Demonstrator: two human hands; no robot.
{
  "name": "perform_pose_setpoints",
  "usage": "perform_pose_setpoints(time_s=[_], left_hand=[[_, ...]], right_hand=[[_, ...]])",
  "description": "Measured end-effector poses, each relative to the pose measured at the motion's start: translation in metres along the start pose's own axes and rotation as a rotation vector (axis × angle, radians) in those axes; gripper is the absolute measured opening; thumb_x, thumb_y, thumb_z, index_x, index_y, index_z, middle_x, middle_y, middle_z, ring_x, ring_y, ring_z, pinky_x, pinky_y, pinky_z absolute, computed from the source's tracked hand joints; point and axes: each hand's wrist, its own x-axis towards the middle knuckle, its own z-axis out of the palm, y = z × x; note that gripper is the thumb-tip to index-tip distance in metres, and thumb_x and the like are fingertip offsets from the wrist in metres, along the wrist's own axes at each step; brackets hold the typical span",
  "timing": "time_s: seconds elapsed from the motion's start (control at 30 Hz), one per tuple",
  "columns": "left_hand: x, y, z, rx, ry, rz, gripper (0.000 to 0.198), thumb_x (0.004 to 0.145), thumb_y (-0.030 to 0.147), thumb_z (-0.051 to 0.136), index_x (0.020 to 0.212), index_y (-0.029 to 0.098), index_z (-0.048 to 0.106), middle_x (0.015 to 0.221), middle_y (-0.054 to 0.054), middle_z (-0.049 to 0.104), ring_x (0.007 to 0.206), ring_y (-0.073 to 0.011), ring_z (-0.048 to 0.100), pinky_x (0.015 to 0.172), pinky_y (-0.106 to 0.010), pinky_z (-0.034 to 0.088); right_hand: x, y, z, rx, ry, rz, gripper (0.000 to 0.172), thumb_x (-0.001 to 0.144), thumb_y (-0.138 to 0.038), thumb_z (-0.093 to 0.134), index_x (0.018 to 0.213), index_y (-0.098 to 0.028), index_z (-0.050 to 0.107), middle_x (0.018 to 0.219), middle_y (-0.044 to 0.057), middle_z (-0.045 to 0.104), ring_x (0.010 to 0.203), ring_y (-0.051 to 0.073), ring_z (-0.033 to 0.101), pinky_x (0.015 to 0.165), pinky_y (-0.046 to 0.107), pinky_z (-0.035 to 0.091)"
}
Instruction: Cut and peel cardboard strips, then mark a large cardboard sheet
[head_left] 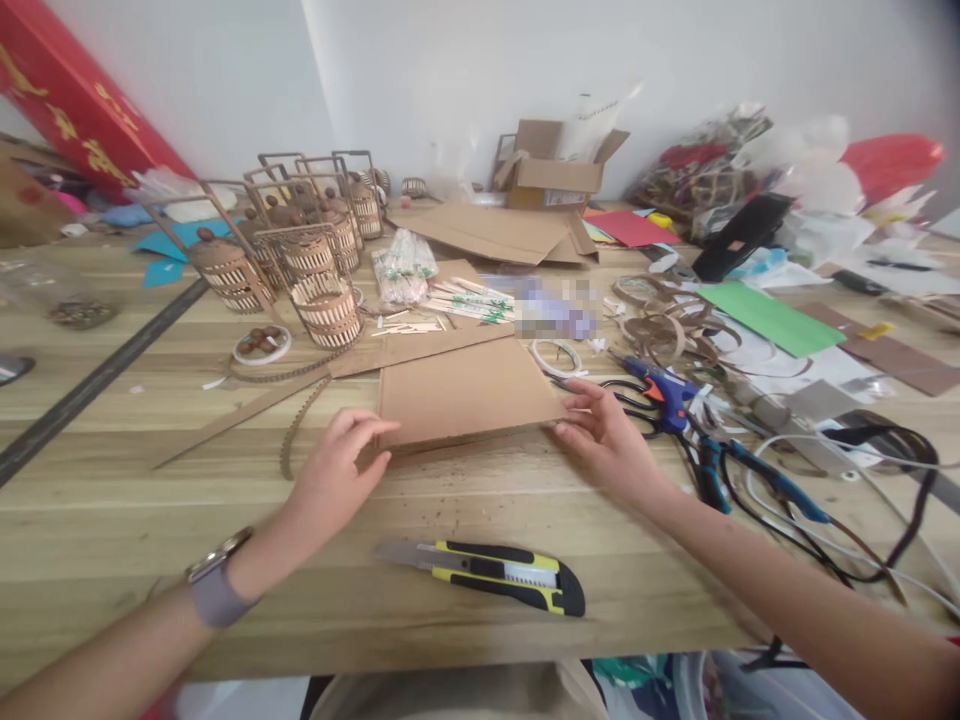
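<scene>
A flat brown cardboard sheet lies before me, its near edge slightly above the tabletop with a shadow underneath. My left hand grips its near left corner between thumb and fingers. At the near right corner, my right hand has thumb and fingers around the edge. Closer to me rests a black and yellow utility knife, blade out and pointing left. A long narrow cardboard strip runs diagonally behind the sheet and out to the left.
Small slatted bamboo baskets stand at back left, near a ring of brown beads. Rightward lie a blue glue gun, teal-handled pliers, black-handled scissors and tangled cables. An open carton stands against the wall.
</scene>
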Motion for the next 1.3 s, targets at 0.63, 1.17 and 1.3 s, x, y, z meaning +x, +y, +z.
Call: perform_pose_setpoints(time_s=[0.63,1.17,1.3], left_hand=[[-0.004,-0.017,0.003,0.059,-0.110,-0.017,0.024,0.089,0.032,0.048,0.085,0.024,0.070,0.102,-0.007,0.070,0.100,-0.0256,0.061,0.093,-0.044,0.049],[0.010,0.063,-0.004,-0.615,-0.322,-0.335,0.040,0.088,0.049,0.056,0.114,0.020,0.068,0.084,-0.003,0.070,0.075,-0.0189,0.063,0.066,-0.029,0.048],[0.022,0.074,0.007,-0.958,-0.234,-0.348,0.048,0.085,0.053,0.062,0.114,0.016,0.068,0.064,0.002,0.056,0.063,-0.0136,0.053,0.061,-0.025,0.043]], right_hand=[[-0.027,-0.044,-0.083,-0.394,-0.564,-0.024,0.023,0.088,-0.042,0.055,0.090,-0.025,0.070,0.085,0.007,0.067,0.078,0.023,0.062,0.071,0.036,0.051],[0.007,-0.110,0.006,0.110,-0.580,0.154,0.044,0.080,-0.063,0.062,0.072,-0.020,0.060,0.065,-0.001,0.055,0.057,0.012,0.043,0.056,0.028,0.037],[0.020,-0.109,0.055,0.095,-0.763,0.147,0.047,0.082,-0.064,0.058,0.071,-0.018,0.058,0.061,-0.004,0.048,0.056,0.010,0.041,0.053,0.025,0.032]])
